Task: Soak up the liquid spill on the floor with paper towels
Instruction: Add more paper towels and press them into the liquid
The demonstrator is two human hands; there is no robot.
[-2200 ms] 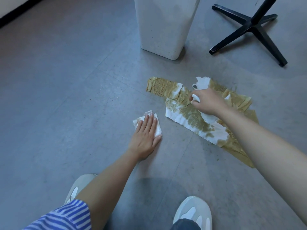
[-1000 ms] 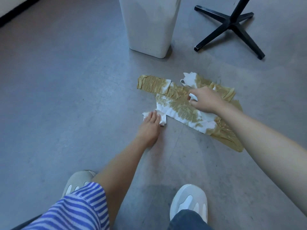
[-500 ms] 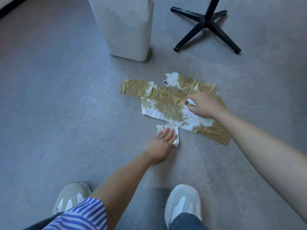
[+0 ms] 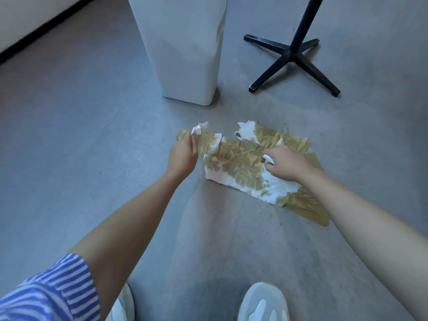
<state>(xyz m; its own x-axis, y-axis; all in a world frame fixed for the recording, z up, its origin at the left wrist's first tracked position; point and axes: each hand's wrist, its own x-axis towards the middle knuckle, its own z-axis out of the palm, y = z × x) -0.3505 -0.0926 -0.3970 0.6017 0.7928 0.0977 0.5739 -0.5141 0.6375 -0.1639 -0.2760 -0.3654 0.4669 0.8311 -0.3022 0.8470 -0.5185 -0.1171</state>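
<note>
Several paper towels (image 4: 238, 163) lie spread on the grey floor, soaked yellow-brown with some white patches left. My left hand (image 4: 184, 154) is at the sheets' left end and grips a small white wad of paper towel (image 4: 196, 129), lifted just above the floor. My right hand (image 4: 286, 165) rests on the middle of the soaked sheets with its fingers curled round a bit of white towel (image 4: 268, 159). A dull damp patch (image 4: 208, 228) shows on the floor in front of the towels.
A tall white bin (image 4: 185, 54) stands just beyond the towels. A black four-legged stand base (image 4: 293, 54) is at the back right. My two pale shoes (image 4: 262, 302) are at the bottom edge. A dark skirting strip (image 4: 34, 33) runs along the far left.
My left hand has lifted its white wad off the floor and carried it from the near edge of the sheets to their far left end. My right hand has stayed on the soaked sheets.
</note>
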